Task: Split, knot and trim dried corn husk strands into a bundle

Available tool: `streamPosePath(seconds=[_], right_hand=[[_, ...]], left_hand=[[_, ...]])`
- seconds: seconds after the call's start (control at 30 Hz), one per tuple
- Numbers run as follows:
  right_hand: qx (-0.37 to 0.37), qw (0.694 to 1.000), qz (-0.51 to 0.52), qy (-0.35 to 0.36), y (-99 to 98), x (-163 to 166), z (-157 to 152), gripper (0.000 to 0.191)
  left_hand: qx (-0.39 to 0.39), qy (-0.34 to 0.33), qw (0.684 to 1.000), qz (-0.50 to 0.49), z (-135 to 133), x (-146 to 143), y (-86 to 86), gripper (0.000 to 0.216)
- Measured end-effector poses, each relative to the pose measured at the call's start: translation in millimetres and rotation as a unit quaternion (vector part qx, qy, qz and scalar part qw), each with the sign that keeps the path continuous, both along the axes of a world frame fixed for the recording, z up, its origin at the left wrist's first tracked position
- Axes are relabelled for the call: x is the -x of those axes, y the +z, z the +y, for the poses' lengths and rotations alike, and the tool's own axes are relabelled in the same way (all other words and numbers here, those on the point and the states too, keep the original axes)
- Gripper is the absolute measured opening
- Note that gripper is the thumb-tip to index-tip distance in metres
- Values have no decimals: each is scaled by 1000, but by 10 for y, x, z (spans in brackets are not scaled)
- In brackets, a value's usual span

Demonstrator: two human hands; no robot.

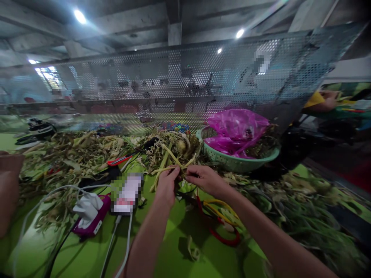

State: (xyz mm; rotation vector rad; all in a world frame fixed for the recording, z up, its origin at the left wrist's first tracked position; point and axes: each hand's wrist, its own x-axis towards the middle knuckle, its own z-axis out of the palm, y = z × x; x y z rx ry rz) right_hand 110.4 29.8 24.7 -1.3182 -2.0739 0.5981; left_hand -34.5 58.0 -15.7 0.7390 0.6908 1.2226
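My left hand (167, 184) and my right hand (204, 178) meet over a green table (168, 247). Both pinch a bunch of yellowish-green plant stalks (171, 160) that fan up and away from the fingers. The left hand's fingers curl round the lower ends of the stalks. With thumb and fingers, the right hand nips a strand beside them. A heap of dried leaves and trimmings (75, 154) lies behind the hands.
A green colander (232, 162) holding a pink plastic bag (237, 129) stands at the back right. A phone (127, 193), a white charger on a magenta power bank (89, 216) and cables lie left. Red and yellow scissors (220, 220) lie under my right arm. Another person's arm (8, 185) shows at far left.
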Motion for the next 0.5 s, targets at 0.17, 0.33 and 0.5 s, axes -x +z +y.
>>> streamPosePath(seconds=[0.17, 0.33, 0.5], right_hand=[[58, 990, 126, -13, -81, -12, 41, 18], [70, 966, 247, -36, -122, 33, 61, 25], [29, 977, 203, -59, -127, 53, 48, 20]], left_hand=[[14, -23, 1000, -10, -22, 22, 73, 35], [-14, -36, 999, 6, -33, 15, 70, 35], [-97, -17, 986, 133, -5, 40, 68, 28]])
